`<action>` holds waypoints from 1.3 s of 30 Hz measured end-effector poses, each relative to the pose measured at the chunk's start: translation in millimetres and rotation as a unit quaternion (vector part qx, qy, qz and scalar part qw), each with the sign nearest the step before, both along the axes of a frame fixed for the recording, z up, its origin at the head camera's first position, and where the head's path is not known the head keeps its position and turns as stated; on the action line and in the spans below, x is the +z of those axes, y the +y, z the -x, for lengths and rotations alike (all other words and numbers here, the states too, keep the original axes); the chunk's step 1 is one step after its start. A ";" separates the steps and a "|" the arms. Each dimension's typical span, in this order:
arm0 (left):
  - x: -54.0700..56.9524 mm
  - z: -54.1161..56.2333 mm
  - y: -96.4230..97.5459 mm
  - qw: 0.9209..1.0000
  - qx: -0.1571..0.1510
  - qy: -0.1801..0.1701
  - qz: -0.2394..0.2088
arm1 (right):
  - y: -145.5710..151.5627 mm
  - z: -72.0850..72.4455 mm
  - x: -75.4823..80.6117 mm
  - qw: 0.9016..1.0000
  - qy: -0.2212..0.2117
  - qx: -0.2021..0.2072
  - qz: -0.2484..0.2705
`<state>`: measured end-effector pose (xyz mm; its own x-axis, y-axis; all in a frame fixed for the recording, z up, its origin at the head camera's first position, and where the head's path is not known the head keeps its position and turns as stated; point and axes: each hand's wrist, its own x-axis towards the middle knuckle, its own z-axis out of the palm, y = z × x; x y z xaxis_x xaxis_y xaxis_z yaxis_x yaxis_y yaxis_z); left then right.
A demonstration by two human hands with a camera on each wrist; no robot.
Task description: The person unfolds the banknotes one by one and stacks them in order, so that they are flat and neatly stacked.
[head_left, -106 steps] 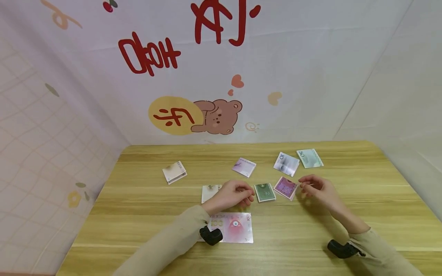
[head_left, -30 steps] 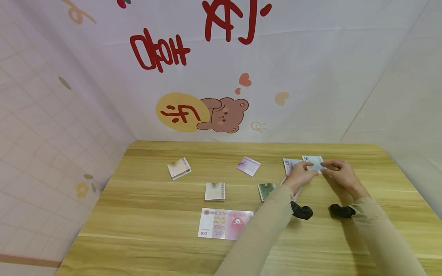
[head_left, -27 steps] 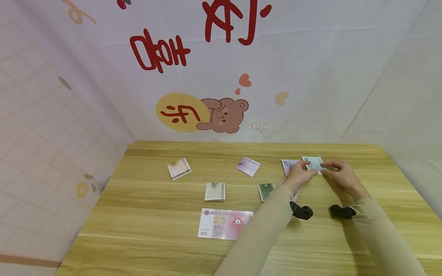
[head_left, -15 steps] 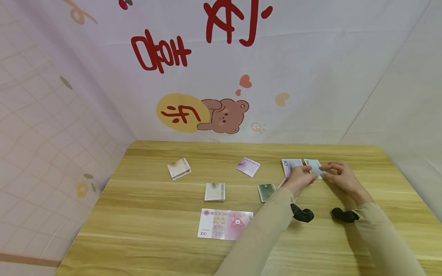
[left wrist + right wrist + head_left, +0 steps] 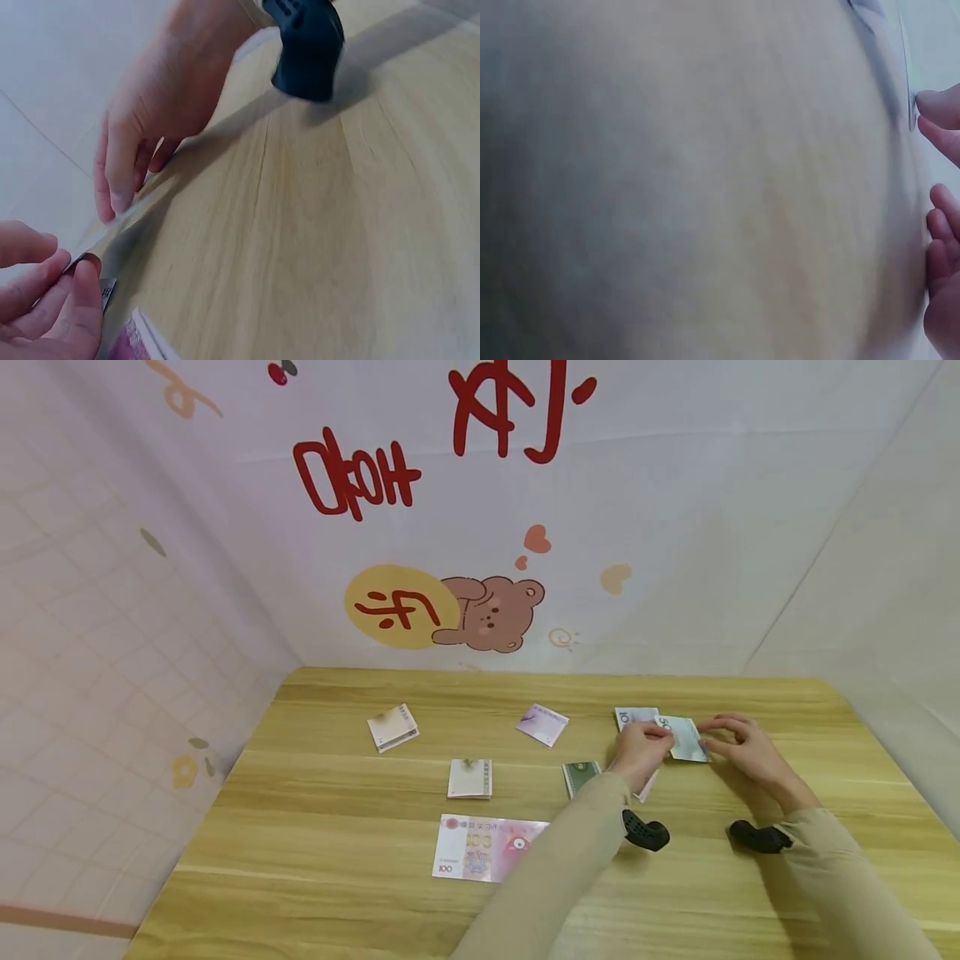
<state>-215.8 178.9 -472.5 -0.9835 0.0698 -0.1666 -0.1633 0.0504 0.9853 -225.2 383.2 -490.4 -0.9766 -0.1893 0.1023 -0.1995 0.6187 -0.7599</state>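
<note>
A folded pale green 50 banknote is held between my two hands at the right of the table. My left hand pinches its left edge between thumb and fingers. At its right edge, my right hand grips with thumb and index finger, the other fingers curved loosely. Seen edge-on in the left wrist view, the note looks raised and tilted above the wood. A folded purple-grey 10 note lies just behind my left hand. My left arm partly covers a pink-purple note and a green note.
On the wooden table lie a flat pink 100 note, a folded white note, a purple note and a brownish note. A printed white cloth hangs behind the table's back edge.
Both hands have gone from the green and pink-purple notes to the 50 note. In the last second they have drawn it a little toward me, off its earlier spot.
</note>
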 end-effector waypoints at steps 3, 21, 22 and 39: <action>-1.4 -0.4 -5.5 0.999 -0.014 0.023 0.024 | 0.8 -4.4 4.6 1.000 -0.019 0.004 0.016; -2.4 -12.3 -43.3 0.995 -0.070 0.065 0.023 | -34.7 -19.5 29.2 0.996 -0.018 0.031 0.086; -2.5 -11.6 -46.6 0.994 -0.078 0.067 0.025 | -37.3 -19.7 30.3 0.996 -0.017 0.036 0.085; 8.9 -8.9 -102.4 0.970 -0.238 0.050 0.020 | -90.4 -30.8 42.6 0.982 0.018 0.178 0.063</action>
<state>-206.9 76.5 -463.6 -0.8525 0.5161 -0.0832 -0.0148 0.1353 0.9907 -194.4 292.8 -447.8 -0.8465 -0.5012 0.1793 -0.4132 0.4062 -0.8151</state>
